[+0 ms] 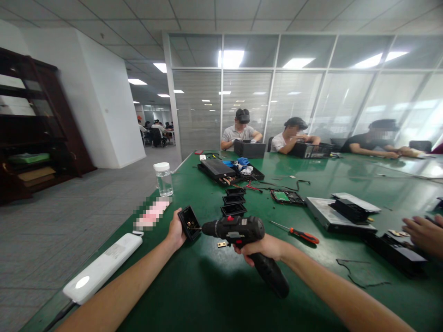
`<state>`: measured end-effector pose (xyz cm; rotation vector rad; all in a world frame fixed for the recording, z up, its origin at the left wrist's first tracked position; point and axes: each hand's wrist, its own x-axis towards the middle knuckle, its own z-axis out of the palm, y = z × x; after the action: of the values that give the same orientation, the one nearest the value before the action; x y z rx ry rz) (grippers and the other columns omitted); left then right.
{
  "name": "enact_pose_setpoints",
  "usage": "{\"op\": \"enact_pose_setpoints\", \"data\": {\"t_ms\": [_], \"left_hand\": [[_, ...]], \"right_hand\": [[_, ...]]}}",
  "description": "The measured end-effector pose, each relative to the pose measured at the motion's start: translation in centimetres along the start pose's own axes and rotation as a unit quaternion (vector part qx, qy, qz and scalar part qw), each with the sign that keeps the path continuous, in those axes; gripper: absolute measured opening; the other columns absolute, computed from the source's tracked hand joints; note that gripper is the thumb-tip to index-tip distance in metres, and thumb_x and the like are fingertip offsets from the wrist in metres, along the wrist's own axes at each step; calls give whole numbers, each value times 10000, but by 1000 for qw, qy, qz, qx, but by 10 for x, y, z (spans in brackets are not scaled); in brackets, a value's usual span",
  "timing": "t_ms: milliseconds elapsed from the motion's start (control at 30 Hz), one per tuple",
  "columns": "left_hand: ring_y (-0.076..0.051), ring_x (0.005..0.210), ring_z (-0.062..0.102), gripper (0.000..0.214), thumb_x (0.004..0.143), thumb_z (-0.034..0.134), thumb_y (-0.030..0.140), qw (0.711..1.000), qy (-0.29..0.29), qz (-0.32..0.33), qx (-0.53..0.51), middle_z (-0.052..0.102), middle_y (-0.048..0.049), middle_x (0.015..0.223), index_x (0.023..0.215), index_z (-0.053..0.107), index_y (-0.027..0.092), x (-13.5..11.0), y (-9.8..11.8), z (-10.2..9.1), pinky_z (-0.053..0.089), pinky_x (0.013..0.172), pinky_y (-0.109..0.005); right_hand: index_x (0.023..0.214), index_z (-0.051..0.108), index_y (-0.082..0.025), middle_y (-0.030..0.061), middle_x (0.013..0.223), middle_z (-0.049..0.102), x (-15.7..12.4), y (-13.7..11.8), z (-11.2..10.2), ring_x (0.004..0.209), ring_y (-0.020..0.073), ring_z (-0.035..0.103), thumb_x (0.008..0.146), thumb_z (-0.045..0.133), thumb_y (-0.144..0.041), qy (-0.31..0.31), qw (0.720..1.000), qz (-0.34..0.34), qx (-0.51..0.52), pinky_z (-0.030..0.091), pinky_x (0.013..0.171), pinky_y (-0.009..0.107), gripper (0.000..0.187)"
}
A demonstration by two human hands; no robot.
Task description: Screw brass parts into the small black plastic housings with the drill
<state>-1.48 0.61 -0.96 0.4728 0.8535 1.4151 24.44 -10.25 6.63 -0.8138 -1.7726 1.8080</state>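
My left hand (175, 230) grips a small black open box-shaped part (189, 222), tilted on edge above the green table (194, 286). My right hand (263, 249) is wrapped round the handle of a black cordless electric screwdriver (238, 230). Its bit points left into the inside of the black part. A small brass-coloured piece (222, 244) lies on the table just under the tool.
Three more small black box parts (234, 201) lie in a row beyond. A red-handled screwdriver (297, 233), opened black devices (339, 213), a circuit board (285, 197), a water bottle (163, 179) and a white power strip (102, 267) are around. Another person's hand (424, 233) rests at right. Three people sit at the far end.
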Motion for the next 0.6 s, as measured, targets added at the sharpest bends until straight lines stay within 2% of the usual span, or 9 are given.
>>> {"op": "enact_pose_setpoints", "data": {"t_ms": [600], "left_hand": [[-181, 508, 558, 273, 637, 546, 427, 1000, 10, -5, 10, 566, -18, 565, 685, 548, 158, 1, 0, 0, 463, 539, -333]], "right_hand": [[726, 534, -153, 16, 705, 470, 3, 5, -2, 483, 76, 461, 647, 545, -204, -5, 1000, 4, 5, 332, 485, 271, 95]]}}
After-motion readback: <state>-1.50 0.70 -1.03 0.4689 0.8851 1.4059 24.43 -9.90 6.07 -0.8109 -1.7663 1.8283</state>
